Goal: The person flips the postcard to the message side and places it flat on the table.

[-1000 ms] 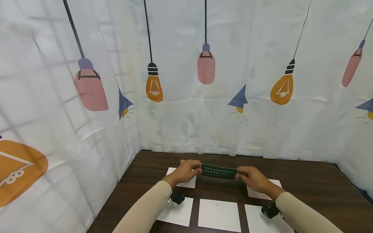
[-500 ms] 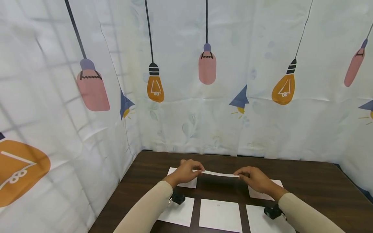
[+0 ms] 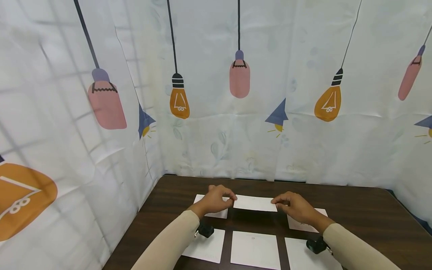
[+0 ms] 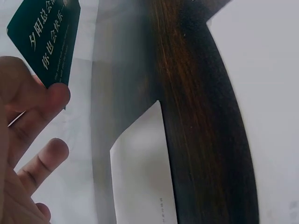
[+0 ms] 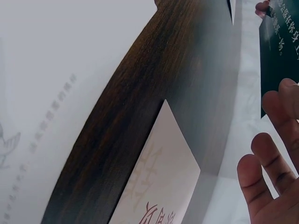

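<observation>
A card [image 3: 254, 203] is held stretched between both hands above the back of the table, its white face towards the head camera. Its dark green face with pale printed characters shows in the left wrist view [image 4: 51, 37] and the right wrist view [image 5: 276, 56]. The left hand [image 3: 216, 198] pinches the card's left end between thumb and fingers. At the opposite end, the right hand [image 3: 294, 206] pinches it likewise. Behind the left hand a white card [image 3: 217, 214] lies on the table, and another pale card [image 3: 300, 225] lies partly under the right hand.
Along the front of the brown table [image 3: 364, 217] lie a left card [image 3: 210, 247], a middle card [image 3: 255, 249] and a right card [image 3: 300, 258], all white. A patterned curtain [image 3: 209, 150] hangs behind the table and at the left.
The card has turned over between the hands: its green printed face showed first, then its thin edge, and now its white face. Both hands stay nearly in place.
</observation>
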Demonstrator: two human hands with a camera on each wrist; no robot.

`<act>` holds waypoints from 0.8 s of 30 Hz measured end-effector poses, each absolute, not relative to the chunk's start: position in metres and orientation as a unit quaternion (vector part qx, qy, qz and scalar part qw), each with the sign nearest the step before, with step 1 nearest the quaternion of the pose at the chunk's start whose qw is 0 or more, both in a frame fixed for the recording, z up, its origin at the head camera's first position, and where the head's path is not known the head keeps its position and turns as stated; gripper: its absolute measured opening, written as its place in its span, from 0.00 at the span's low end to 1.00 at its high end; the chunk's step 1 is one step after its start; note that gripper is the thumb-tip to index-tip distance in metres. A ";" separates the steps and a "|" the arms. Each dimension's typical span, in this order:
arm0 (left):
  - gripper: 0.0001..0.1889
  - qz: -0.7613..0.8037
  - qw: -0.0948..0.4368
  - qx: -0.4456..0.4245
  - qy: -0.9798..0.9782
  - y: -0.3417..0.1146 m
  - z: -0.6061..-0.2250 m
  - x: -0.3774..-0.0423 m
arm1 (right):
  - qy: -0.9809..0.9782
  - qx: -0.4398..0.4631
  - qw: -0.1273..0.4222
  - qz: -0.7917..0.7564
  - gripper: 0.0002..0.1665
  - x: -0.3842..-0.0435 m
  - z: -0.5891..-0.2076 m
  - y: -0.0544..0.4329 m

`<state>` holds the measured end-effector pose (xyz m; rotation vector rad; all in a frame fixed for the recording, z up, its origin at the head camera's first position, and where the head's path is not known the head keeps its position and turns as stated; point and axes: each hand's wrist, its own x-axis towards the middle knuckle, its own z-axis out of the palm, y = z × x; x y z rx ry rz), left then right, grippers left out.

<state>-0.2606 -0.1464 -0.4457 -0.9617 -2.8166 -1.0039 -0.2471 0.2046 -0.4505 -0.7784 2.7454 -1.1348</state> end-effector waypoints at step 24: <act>0.17 -0.327 -0.006 -0.302 -0.896 -0.140 -0.450 -0.259 | 0.895 -0.265 0.028 -0.357 0.32 -0.246 -0.456 0.201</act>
